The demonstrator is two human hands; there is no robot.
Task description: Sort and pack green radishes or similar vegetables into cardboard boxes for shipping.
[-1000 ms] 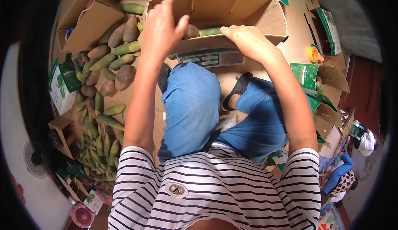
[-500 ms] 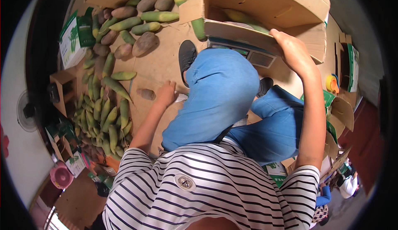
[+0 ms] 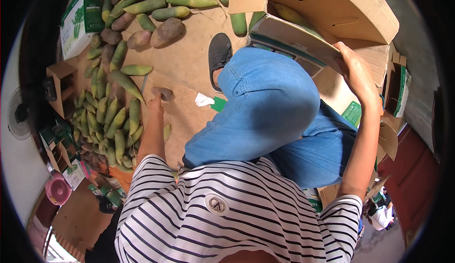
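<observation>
On the floor to the left, my left hand (image 3: 155, 101) closes on the end of a small brownish-purple root vegetable (image 3: 166, 93). The fingers are partly hidden by its angle. My right hand (image 3: 353, 68) grips the near edge of an open cardboard box (image 3: 303, 37) at the upper right, thumb over the rim. Inside the box lies a green radish (image 3: 296, 18); the rest of its contents is hidden by the wall. Under the box, a flat device with a panel (image 3: 305, 64) shows partly, covered by my knee.
Many green radishes (image 3: 113, 116) are heaped at the left, with larger brownish roots (image 3: 167, 33) farther up. A white paper scrap (image 3: 204, 100) and a green piece (image 3: 218, 104) lie beside my leg. A green-and-white carton (image 3: 76, 28) stands at the far left.
My left hand has moved left onto the small root, uncovering the paper scrap. My right hand keeps hold of the box edge. The view has shifted, moving the box rightward in the picture.
</observation>
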